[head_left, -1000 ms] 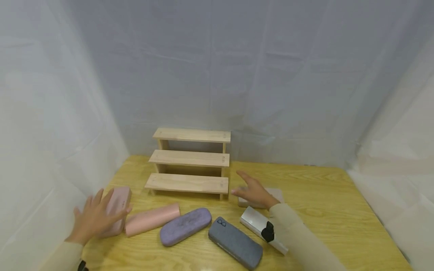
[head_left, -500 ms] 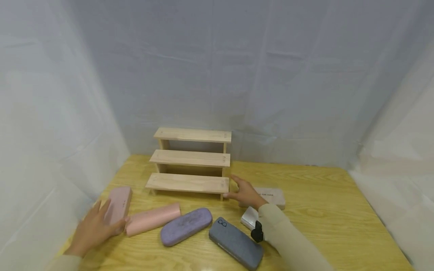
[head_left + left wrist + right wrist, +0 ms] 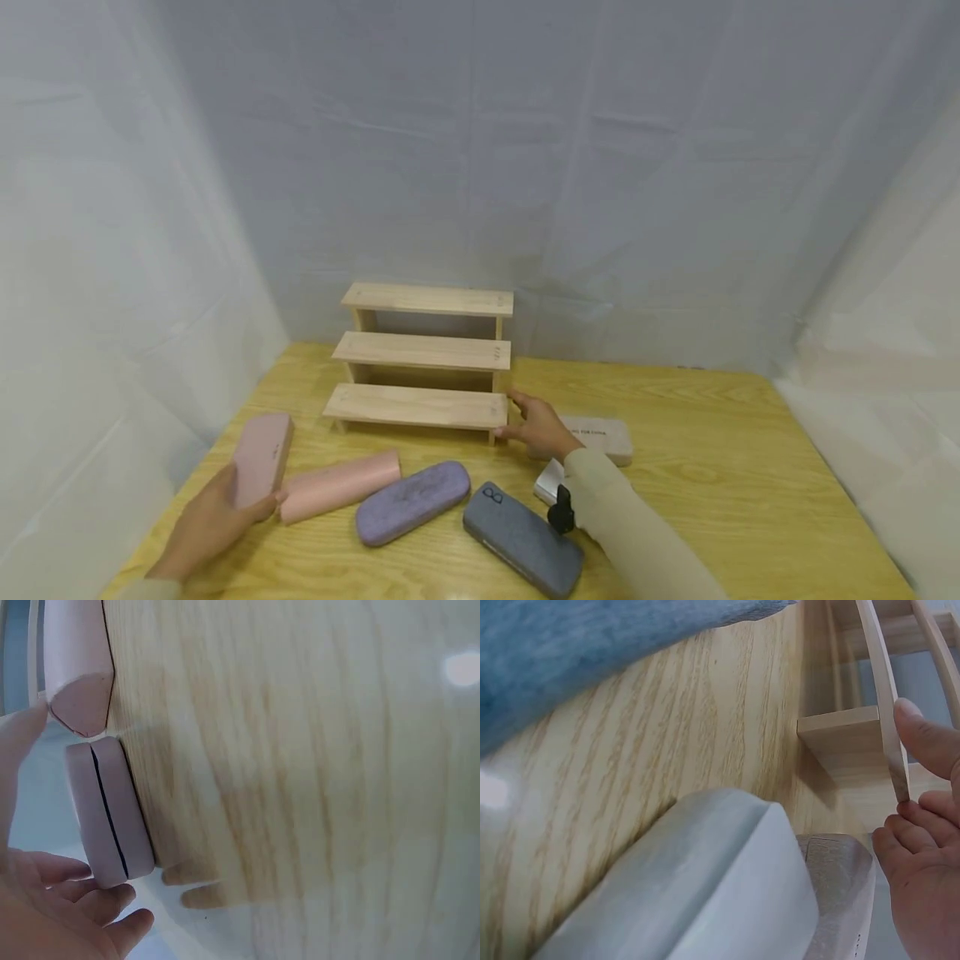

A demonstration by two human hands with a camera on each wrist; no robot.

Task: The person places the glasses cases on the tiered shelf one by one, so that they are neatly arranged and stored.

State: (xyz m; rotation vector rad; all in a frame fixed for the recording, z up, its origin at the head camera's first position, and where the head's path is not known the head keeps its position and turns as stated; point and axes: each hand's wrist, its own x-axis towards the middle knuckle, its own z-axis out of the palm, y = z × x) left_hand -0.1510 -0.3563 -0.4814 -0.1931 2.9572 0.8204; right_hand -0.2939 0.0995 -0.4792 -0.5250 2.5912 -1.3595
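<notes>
- Left hand (image 3: 213, 521): at the near end of the pink case (image 3: 261, 454), fingers by its left side and thumb reaching towards its right – a spread that would suit holding it across its narrow width. The fingers look to be in contact; whether the thumb presses too, I cannot tell.
- Pink case: flat on the table (image 3: 712, 467) near the left edge, pointing away from the person, so its near end lies closest to the hand.
- Salmon case (image 3: 341, 486): slanted, its left end just beside the pink case and the thumb.
- Purple case (image 3: 412, 502): on the same slant, its far end close to the salmon case.
- Wooden stand (image 3: 420, 407): 3 bare shelves, stepped so that each sits higher and further back, likely to keep every level in sight.
- Blue-gray case (image 3: 522, 540): angled the opposite way, glasses mark facing up.
- Right hand (image 3: 542, 429): well apart from the left, gripping the right end of the lowest shelf between thumb and fingers – probably to steady or adjust the stand.
- Silver case (image 3: 550, 482): partly hidden under the right forearm.
- Beige case (image 3: 606, 437): behind the right wrist, lettering showing.
</notes>
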